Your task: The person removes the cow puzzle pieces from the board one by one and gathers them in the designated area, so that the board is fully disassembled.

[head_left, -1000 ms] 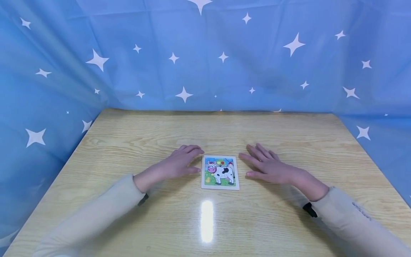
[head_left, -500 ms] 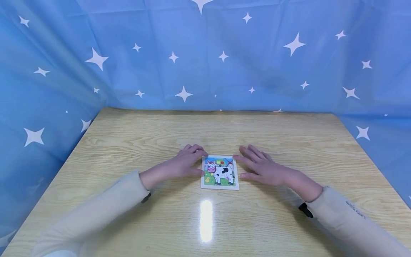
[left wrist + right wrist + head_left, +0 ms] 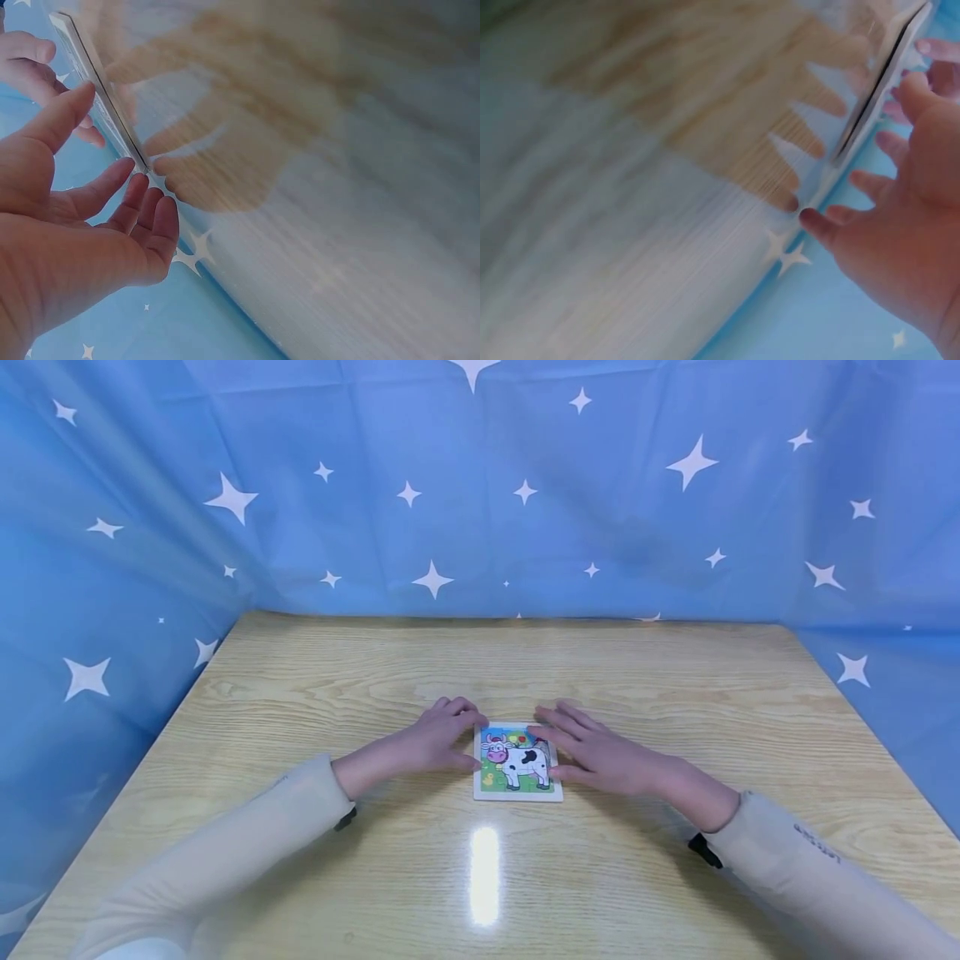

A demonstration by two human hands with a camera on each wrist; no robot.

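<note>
A small square jigsaw puzzle with a cartoon cow, in a pale frame, lies flat on the table between both hands. My left hand is at its left side, the index fingertip at the far left corner and the thumb tip by the left edge. Over the right edge reach the extended fingers of my right hand, its thumb close to the lower right part. Seen edge-on, the puzzle is a thin slab in the left wrist view, fingertips right at its rim. In the right wrist view, spread fingers overlap its end.
The glossy wood-grain table mirrors the hands and a bright light patch. A blue curtain with white stars hangs behind the table and along its sides. Pale sleeves cover both forearms.
My right hand has moved left until its fingers overlap the puzzle's right edge. My left hand has moved slightly right to the puzzle's left edge. The puzzle has stayed in place.
</note>
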